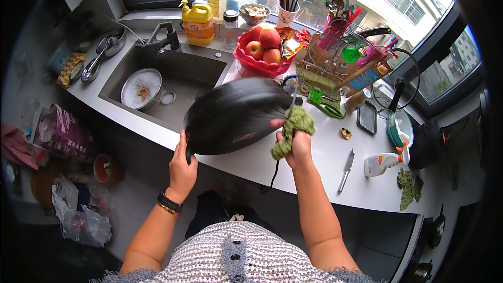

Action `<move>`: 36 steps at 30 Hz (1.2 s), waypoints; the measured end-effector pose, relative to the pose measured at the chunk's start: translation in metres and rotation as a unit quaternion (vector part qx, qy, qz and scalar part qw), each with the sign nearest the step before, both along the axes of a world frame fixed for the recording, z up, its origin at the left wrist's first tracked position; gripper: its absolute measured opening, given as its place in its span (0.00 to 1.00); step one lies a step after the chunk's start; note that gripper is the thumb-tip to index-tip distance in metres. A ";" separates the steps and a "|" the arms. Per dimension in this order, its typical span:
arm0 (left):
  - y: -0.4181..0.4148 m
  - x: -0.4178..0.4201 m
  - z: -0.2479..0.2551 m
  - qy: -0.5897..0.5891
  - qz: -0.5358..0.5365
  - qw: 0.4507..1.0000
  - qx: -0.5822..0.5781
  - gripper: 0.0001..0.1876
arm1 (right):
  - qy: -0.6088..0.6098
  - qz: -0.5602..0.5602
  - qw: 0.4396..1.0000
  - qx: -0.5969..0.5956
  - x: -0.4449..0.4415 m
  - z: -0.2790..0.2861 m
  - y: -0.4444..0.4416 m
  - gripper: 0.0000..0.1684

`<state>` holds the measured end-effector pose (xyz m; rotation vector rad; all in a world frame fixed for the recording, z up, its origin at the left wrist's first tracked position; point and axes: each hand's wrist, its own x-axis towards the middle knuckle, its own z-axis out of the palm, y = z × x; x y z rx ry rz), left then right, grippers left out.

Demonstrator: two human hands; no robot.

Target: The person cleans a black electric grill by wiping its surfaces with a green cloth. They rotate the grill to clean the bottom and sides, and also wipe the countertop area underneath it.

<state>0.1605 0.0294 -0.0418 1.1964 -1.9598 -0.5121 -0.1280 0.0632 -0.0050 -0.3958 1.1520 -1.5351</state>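
Note:
A large black wok-like pan (235,116) is tilted above the counter, in front of the sink's right end. My left hand (182,171) grips it at its left edge, where a short dark part shows by the thumb. In my right hand (296,147) is a bunched green cloth (298,122), held close to the pan's right side; whether it touches the pan I cannot tell. A thin black cord (276,173) hangs just below the cloth. Inside the sink (188,68) stands a metal bowl (142,75) of foamy water with brown bits.
Behind the pan is a red basket (257,65) of apples. A wire utensil rack (320,65) stands by the window. On the right lie a knife (346,171), a grater (366,119), a spray bottle (387,163) and another green cloth (408,188). Bags (80,220) sit at lower left.

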 end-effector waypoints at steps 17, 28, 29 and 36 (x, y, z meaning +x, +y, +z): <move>-0.080 0.057 -0.007 0.227 0.047 0.798 0.556 0.26 | 0.071 0.068 0.992 0.074 0.058 -0.048 -0.135 0.13; -0.124 0.064 -0.057 0.235 -0.009 0.665 0.709 0.22 | 0.153 -0.141 0.978 0.001 0.063 -0.138 -0.130 0.17; -0.125 0.064 -0.058 0.237 -0.015 0.661 0.711 0.22 | 0.112 -0.146 0.983 -0.011 0.059 -0.138 -0.122 0.17; -0.111 0.082 -0.043 0.253 -0.009 0.659 0.708 0.22 | 0.125 -0.159 0.978 -0.055 -0.024 -0.102 -0.033 0.16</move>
